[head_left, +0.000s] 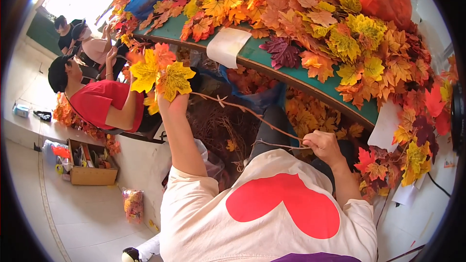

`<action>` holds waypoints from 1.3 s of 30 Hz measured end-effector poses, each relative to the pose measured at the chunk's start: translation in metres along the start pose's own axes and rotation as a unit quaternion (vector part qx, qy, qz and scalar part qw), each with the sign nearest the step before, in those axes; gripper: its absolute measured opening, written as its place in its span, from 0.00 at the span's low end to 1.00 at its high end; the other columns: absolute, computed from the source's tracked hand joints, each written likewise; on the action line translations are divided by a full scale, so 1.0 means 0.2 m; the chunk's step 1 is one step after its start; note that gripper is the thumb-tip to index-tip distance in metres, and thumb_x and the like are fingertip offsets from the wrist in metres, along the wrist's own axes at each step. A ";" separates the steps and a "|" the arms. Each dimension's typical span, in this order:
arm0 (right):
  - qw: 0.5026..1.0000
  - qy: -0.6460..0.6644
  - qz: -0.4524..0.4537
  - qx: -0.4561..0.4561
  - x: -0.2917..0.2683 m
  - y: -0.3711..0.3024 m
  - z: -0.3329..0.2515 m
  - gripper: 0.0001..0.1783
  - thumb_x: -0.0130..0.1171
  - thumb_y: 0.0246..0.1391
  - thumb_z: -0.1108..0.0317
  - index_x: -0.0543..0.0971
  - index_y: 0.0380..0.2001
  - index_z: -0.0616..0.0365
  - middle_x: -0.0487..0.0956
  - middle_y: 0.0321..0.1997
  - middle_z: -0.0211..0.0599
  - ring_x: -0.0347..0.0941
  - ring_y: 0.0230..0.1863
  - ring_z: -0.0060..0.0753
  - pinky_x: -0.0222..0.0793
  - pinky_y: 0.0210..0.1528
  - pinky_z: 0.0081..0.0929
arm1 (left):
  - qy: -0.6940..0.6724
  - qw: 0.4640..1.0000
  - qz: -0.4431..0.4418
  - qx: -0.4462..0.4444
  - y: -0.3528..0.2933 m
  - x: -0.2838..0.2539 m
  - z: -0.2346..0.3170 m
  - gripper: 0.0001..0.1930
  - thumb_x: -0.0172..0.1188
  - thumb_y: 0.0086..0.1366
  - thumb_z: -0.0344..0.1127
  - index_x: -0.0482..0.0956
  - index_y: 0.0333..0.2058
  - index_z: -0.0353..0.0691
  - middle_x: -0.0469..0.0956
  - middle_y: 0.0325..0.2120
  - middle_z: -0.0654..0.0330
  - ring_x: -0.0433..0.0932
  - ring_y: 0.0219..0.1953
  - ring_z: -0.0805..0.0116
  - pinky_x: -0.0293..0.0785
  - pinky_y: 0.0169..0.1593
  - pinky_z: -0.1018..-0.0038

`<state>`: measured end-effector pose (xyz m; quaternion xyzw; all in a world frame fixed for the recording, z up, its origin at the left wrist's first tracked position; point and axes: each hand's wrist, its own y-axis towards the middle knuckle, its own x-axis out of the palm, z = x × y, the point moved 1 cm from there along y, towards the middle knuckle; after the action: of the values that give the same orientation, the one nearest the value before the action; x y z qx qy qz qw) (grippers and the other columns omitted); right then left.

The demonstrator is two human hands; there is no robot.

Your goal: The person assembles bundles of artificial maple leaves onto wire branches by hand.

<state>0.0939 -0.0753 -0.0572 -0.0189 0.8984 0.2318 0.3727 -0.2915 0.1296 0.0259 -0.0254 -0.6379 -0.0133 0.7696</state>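
Note:
A thin brown artificial branch (253, 113) stretches between my hands. At its left end are yellow and orange artificial maple leaves (175, 80). My left hand (173, 103) is closed around the branch right by these leaves, which cover most of its fingers. My right hand (324, 147) is shut in a fist on the other end of the branch, near the table edge. A second thin twig comes out of that fist toward the left.
A green table (264, 54) piled with artificial leaves (286, 9) curves ahead of me. White paper (227, 47) hangs over its edge. Bare brown stems (221, 126) lie below. At left sit a co-worker in red (109, 101) and two others. A cardboard box (94, 174) stands on the floor.

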 end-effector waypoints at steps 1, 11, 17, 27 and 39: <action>1.000 -0.003 0.000 0.009 -0.01 -0.02 0.03 0.07 0.59 0.46 0.63 0.76 0.24 0.54 0.72 0.20 0.36 0.71 0.22 0.40 0.66 0.23 0.31 | -0.002 1.000 0.004 -0.008 -0.05 0.03 -0.06 0.16 0.46 0.63 0.36 0.71 0.47 0.36 0.71 0.48 0.52 0.71 0.51 0.58 0.67 0.54 0.61; 0.979 -0.068 -0.015 0.191 0.28 -0.45 0.45 0.17 0.50 0.49 0.76 0.74 0.44 0.56 0.75 0.42 0.45 0.72 0.43 0.45 0.67 0.46 0.33 | 0.118 0.965 -0.004 -0.236 -0.47 0.21 -0.94 0.15 0.51 0.62 0.40 0.69 0.46 0.44 0.73 0.42 0.58 0.72 0.45 0.58 0.69 0.48 0.58; 0.972 -0.106 0.094 0.189 -0.34 -0.10 -0.17 0.15 0.49 0.43 0.81 0.75 0.38 0.62 0.76 0.38 0.47 0.73 0.39 0.47 0.70 0.41 0.33 | 0.129 0.946 -0.031 -0.296 -0.60 0.15 -1.15 0.15 0.51 0.61 0.36 0.68 0.46 0.39 0.73 0.41 0.55 0.72 0.44 0.60 0.69 0.48 0.63; 0.994 -0.070 0.068 0.040 -0.49 0.19 -0.45 0.37 0.65 0.37 0.55 0.68 0.54 0.46 0.58 0.61 0.47 0.69 0.48 0.46 0.67 0.48 0.31 | 0.173 0.871 0.005 -0.461 -0.75 0.19 -1.33 0.09 0.53 0.62 0.32 0.70 0.41 0.41 0.74 0.32 0.64 0.74 0.33 0.75 0.74 0.40 0.78; 0.988 0.018 0.129 0.078 -0.53 0.23 -0.24 0.16 0.63 0.40 0.75 0.77 0.37 0.56 0.76 0.36 0.38 0.74 0.37 0.35 0.69 0.41 0.24 | 0.185 0.878 -0.070 -0.436 -0.69 0.10 -1.33 0.10 0.50 0.63 0.30 0.70 0.43 0.39 0.74 0.36 0.62 0.73 0.42 0.70 0.67 0.56 0.66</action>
<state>0.1291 -0.0692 0.0618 0.1221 0.9151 0.2071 0.3237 -0.0332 -0.0219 -0.0004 -0.3105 -0.4140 -0.3484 0.7816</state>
